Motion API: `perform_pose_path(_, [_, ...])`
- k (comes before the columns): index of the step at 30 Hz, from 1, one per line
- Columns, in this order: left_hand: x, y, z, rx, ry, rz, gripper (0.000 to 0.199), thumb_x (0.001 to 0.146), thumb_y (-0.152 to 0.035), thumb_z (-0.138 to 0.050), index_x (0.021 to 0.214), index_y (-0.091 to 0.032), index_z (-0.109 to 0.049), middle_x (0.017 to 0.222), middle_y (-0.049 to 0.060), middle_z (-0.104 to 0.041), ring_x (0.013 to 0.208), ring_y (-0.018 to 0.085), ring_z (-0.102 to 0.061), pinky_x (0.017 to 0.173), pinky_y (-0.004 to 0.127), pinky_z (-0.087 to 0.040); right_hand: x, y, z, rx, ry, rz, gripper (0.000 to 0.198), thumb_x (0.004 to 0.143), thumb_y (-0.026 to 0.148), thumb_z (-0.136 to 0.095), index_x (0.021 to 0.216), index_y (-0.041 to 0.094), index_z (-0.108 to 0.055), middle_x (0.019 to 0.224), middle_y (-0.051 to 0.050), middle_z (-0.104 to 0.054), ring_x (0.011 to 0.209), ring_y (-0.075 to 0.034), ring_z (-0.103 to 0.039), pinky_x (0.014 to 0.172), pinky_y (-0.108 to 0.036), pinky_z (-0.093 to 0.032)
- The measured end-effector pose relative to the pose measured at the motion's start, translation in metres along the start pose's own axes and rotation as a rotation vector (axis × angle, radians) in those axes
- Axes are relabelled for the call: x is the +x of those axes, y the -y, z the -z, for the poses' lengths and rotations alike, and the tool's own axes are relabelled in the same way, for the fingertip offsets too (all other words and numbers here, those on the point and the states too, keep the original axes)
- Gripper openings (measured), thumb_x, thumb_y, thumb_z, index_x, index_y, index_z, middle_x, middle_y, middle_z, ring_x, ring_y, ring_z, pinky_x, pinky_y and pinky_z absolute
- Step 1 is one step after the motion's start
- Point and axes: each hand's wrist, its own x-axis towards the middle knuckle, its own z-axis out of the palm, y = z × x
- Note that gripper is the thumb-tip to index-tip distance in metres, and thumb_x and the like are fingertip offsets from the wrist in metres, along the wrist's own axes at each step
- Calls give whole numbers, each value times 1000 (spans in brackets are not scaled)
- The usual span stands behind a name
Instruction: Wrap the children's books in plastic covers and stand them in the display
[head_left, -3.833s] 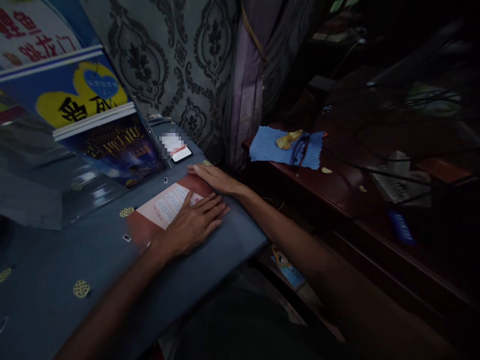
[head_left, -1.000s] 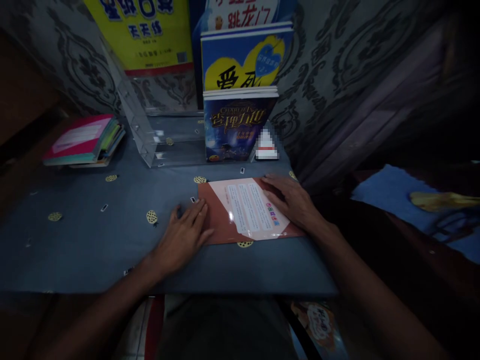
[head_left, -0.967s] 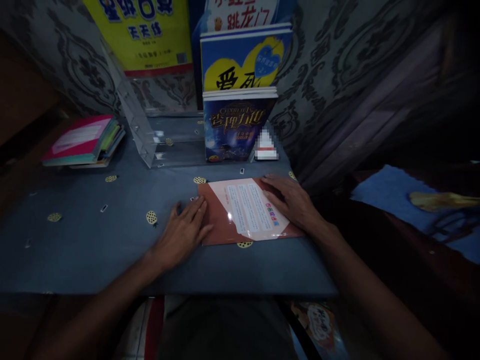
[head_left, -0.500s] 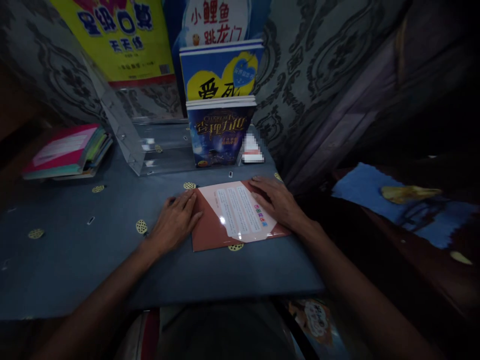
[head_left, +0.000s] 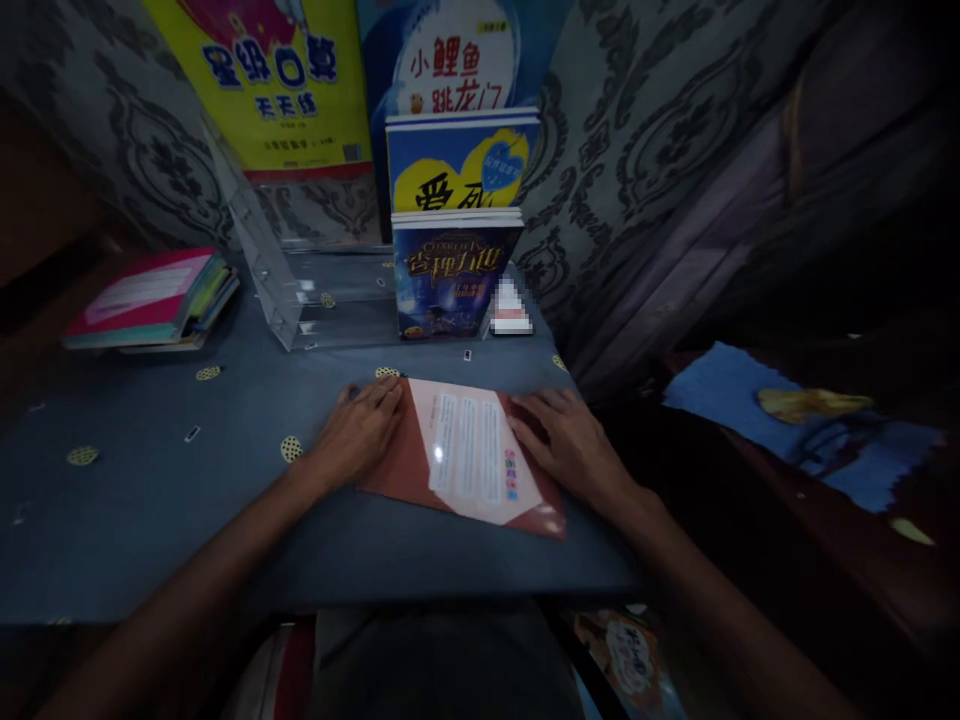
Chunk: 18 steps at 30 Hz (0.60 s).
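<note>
A thin reddish-brown book with a pale pink panel of printed text lies flat and slightly turned on the cloth-covered table. My left hand rests on its upper left edge, fingers stretched out. Along its right edge lies my right hand, with the fingers spread and partly blurred. Both hands touch the book without being closed round it. Just behind it, a dark blue book stands upright in a clear acrylic rack.
Further back in the rack stand a blue-and-yellow book, a taller blue book and a yellow workbook. A pile of books lies at the left. Right of the table, a blue cloth holds a yellowish object.
The book has turned clockwise, its right end swinging nearer to me. My right hand has moved down with that edge, and the whole view has shifted slightly.
</note>
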Motion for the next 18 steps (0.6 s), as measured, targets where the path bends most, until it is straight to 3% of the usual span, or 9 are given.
perform_pose_path(8, [6, 0, -1, -39, -20, -10, 49, 98, -12, -36, 146, -11, -46, 154, 17, -51, 144, 30, -44, 113, 54, -37, -47, 63, 11, 43, -83, 77, 27, 105, 25, -42, 111, 22, -68, 89, -8, -71, 80, -24, -67, 74, -40, -57])
perform_pose_path(13, [8, -1, 5, -85, -12, -29, 45, 98, -24, -46, 141, -13, -49, 147, 17, -57, 135, 33, -48, 104, 49, -42, -49, 69, 9, 125, -100, 95, 25, 104, 20, -45, 114, 22, -68, 87, -7, -71, 79, -23, -68, 75, -41, -59])
perform_pose_path(18, [13, -2, 6, -82, -24, 30, 41, 97, -21, -45, 138, -15, -52, 140, 16, -62, 126, 33, -53, 98, 47, -45, -45, 62, 7, 176, -116, 83, 25, 103, 21, -47, 108, 21, -71, 80, -6, -70, 76, -23, -66, 72, -40, -57])
